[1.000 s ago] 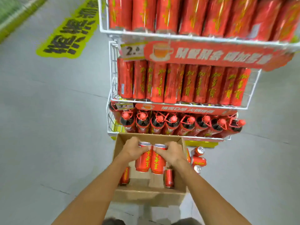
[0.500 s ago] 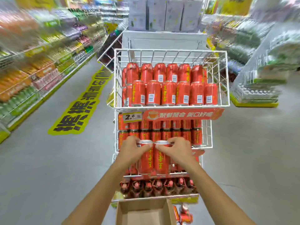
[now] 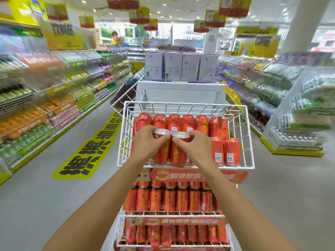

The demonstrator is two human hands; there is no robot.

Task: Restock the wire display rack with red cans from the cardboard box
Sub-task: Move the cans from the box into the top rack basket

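My left hand (image 3: 146, 143) grips the top of one red can (image 3: 161, 151). My right hand (image 3: 198, 146) grips a second red can (image 3: 178, 154) right beside it. Both cans stand upright and touch each other, held inside the front of the top basket of the white wire display rack (image 3: 249, 142). Behind them a back row of red cans (image 3: 188, 122) fills the basket, and two more red cans (image 3: 225, 151) stand at its front right. Lower shelves (image 3: 172, 198) are packed with the same cans. The cardboard box is out of view.
A white unit topped with pale boxes (image 3: 181, 68) stands behind the rack. Stocked shelves line the left aisle (image 3: 45, 105) and the right side (image 3: 272, 91). A yellow floor sticker (image 3: 88, 151) lies left of the rack. A wrapped pallet (image 3: 301, 124) stands at the right.
Both hands have lifted the two cans from the cardboard box on the floor, past the lower shelves, up into the top basket. The view has tilted up, so the box has left the frame.
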